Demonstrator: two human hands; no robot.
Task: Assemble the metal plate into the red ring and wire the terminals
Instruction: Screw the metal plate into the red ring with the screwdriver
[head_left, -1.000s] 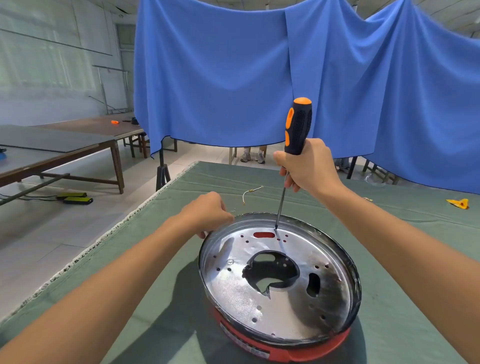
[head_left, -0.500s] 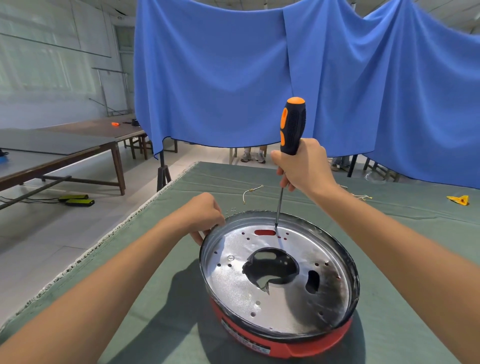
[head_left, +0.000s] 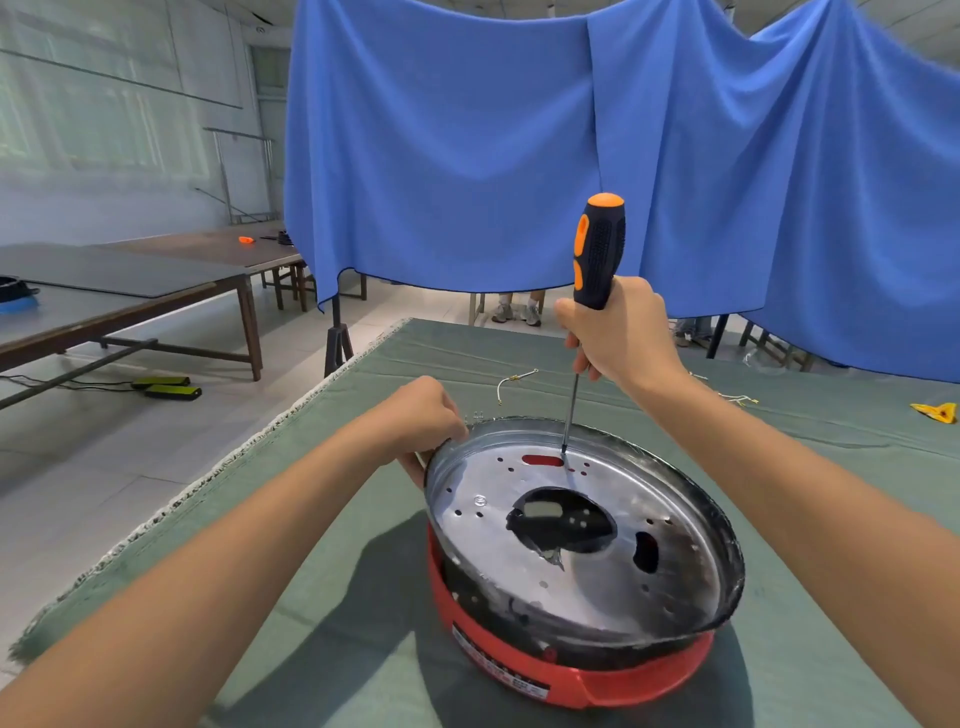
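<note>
A shiny round metal plate (head_left: 519, 551) with a central cut-out and small holes sits in the red ring (head_left: 571, 675) on the green cloth. The plate's left side is tilted up out of the ring. My left hand (head_left: 421, 421) grips the plate's far-left rim. My right hand (head_left: 623, 332) holds a black-and-orange screwdriver (head_left: 597, 249) upright, its tip resting on the plate's far side next to a red slot (head_left: 543, 460). A short white wire (head_left: 511, 382) with metal ends lies beyond the plate.
The green-clothed table (head_left: 337, 597) ends at a fringed edge on the left. More wires (head_left: 737, 397) and a yellow scrap (head_left: 935, 410) lie at the far right. A blue curtain (head_left: 467, 156) hangs behind; wooden tables (head_left: 130, 291) stand at left.
The plate's left side has lifted out of the red ring as my left hand shifted left along the rim. The screwdriver stays upright at the same spot.
</note>
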